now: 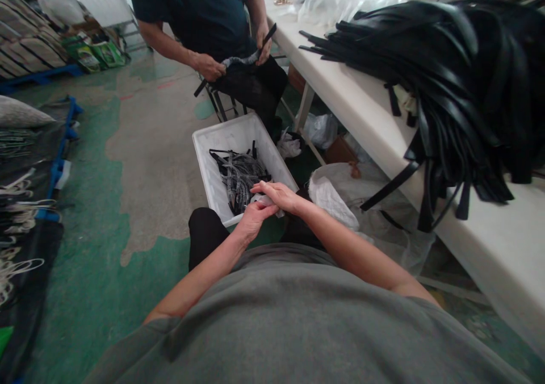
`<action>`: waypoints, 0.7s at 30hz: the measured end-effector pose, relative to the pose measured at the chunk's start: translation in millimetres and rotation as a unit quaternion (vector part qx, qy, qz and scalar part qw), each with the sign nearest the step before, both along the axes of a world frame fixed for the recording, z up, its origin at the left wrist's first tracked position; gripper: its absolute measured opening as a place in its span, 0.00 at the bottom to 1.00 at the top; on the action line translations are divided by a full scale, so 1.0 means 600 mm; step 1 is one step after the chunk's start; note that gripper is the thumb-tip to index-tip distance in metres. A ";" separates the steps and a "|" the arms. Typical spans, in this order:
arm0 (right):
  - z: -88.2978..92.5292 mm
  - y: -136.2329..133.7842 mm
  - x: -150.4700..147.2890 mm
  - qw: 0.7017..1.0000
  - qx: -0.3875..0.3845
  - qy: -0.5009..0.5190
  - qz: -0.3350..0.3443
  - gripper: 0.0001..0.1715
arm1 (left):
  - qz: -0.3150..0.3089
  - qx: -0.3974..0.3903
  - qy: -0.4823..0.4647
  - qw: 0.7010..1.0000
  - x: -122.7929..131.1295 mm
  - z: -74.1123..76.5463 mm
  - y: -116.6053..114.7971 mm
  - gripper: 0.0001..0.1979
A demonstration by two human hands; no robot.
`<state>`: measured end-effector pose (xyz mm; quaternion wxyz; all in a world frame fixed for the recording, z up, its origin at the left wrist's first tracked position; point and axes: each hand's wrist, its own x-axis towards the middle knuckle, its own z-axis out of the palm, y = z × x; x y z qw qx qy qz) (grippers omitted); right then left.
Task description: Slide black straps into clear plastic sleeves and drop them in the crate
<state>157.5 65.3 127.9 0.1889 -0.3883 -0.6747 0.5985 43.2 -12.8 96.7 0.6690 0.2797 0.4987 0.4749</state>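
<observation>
Head view: the green and grey floor (157,162) gives wide room between the white bin (272,148) and the edge of the blue pallet (59,165) at left. The long worktop (366,86) runs down the right; the heap of black strips (451,77) spills over its near edge. A co-worker (191,9) sits beyond the bin's far rim, both hands on a partly wrapped strip (242,61). Wrapped strips (240,176) lie inside the bin, below its rim. Just above the near right edge, the left hand (255,215) has its fingers closed on a small pale piece (265,200); the right hand (280,195) lies across it, fingers nearly straight, their grip impossible to tell.
</observation>
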 end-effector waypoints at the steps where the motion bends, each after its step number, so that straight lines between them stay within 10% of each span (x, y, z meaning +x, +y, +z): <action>1: 0.002 0.001 0.001 1.000 -0.001 -0.009 -0.002 0.29 | 0.006 -0.001 -0.002 1.000 0.001 0.000 0.001 0.16; 13: -0.021 -0.083 0.046 0.998 0.004 0.002 -0.064 0.25 | 0.115 -0.062 -0.124 0.984 -0.023 0.007 0.013 0.17; 21: 0.028 -0.097 0.092 0.981 0.021 -0.074 -0.175 0.18 | 0.236 -0.105 -0.162 0.952 -0.057 0.021 0.027 0.11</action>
